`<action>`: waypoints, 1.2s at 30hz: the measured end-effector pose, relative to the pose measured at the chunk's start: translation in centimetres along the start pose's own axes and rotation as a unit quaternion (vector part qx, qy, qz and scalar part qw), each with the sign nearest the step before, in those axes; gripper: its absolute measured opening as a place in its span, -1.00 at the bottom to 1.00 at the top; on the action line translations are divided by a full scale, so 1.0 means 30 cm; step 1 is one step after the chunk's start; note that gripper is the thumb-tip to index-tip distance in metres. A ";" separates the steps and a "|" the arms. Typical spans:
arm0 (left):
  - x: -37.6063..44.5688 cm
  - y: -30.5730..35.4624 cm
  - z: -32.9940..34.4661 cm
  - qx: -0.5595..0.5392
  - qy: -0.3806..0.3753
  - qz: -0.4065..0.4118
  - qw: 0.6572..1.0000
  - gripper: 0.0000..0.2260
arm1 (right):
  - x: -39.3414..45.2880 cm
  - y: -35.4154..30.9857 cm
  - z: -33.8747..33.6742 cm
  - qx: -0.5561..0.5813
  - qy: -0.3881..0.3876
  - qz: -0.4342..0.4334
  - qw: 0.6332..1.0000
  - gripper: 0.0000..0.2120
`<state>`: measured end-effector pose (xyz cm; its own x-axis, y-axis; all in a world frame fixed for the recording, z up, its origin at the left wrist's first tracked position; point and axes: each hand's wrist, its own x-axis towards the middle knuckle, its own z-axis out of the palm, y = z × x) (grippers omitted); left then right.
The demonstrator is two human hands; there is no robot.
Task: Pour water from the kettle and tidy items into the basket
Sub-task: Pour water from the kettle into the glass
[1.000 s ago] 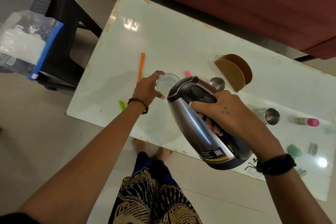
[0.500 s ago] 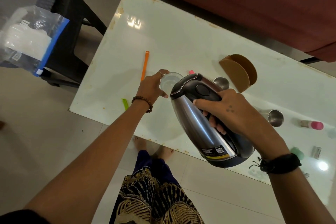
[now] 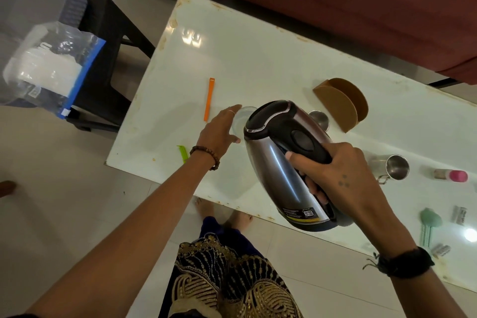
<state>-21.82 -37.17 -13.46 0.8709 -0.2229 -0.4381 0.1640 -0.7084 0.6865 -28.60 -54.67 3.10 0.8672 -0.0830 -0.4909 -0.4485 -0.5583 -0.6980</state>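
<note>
Fingers [image 3: 316, 188] of the right hand [image 3: 343, 178] curl round the black handle of the kettle [image 3: 278, 162], thumb laid along the top of the handle. That kettle hangs tilted above the near edge of the table [image 3: 258, 64], its long axis running from the base low on the near right up to the lid and spout at the far left, spout aimed at the clear glass [image 3: 244, 117]. Left hand [image 3: 219, 131] sits just beside the glass with fingers nearly straight and loosely spread; whether they touch it I cannot tell. On the white glossy table lie an orange strip [image 3: 209, 99], a green clip [image 3: 182, 153], a brown holder [image 3: 340, 103], two steel cups [image 3: 396, 166] and a pink-capped bottle [image 3: 451, 175]. A dark chair [image 3: 103, 59] stands left, bearing a plastic bag [image 3: 49, 67].
</note>
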 end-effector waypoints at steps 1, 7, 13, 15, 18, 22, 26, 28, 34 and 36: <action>-0.018 0.001 -0.008 -0.006 0.022 0.002 1.000 -0.41 | -0.012 -0.011 0.002 0.013 0.009 -0.010 1.000 -0.62; -0.181 0.004 -0.196 -0.111 0.205 0.023 0.972 -0.93 | -0.072 -0.178 0.042 0.061 0.025 -0.062 0.996 -0.57; -0.314 -0.130 -0.558 -0.185 0.310 0.016 0.932 -0.91 | -0.044 -0.482 0.188 0.120 -0.018 -0.125 0.985 -0.57; -0.329 -0.231 -0.715 -0.154 0.362 -0.006 0.919 -0.90 | -0.006 -0.609 0.290 0.133 -0.032 -0.169 0.976 -0.53; -0.349 -0.424 -0.930 -0.103 0.437 -0.044 0.892 -0.87 | 0.066 -0.799 0.468 0.182 -0.065 -0.217 0.957 -0.58; -0.314 -0.713 -1.172 -0.025 0.428 -0.116 0.896 -0.78 | 0.220 -1.042 0.735 0.255 -0.089 -0.270 0.924 -0.60; -0.232 -0.950 -1.313 0.029 0.364 -0.187 0.912 -0.58 | 0.377 -1.217 1.025 0.299 -0.088 -0.274 0.910 -0.66; -0.188 -1.046 -1.358 0.023 0.353 -0.239 0.904 -0.50 | 0.439 -1.274 1.179 0.296 -0.065 -0.274 0.913 -0.70; -0.139 -1.231 -1.413 -0.116 0.341 -0.259 0.896 -0.69 | 0.554 -1.339 1.604 0.341 0.054 -0.232 0.909 -0.75; -0.137 -1.260 -1.421 -0.166 0.355 -0.231 0.891 -0.68 | 0.570 -1.333 1.703 0.343 0.092 -0.232 0.906 -0.81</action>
<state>-11.86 19.07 -12.88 0.7293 0.6039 -0.3216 0.6059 -0.3517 0.7136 -6.89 8.42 -4.03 0.9897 -0.1425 -0.0108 -0.0009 0.0696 -0.9976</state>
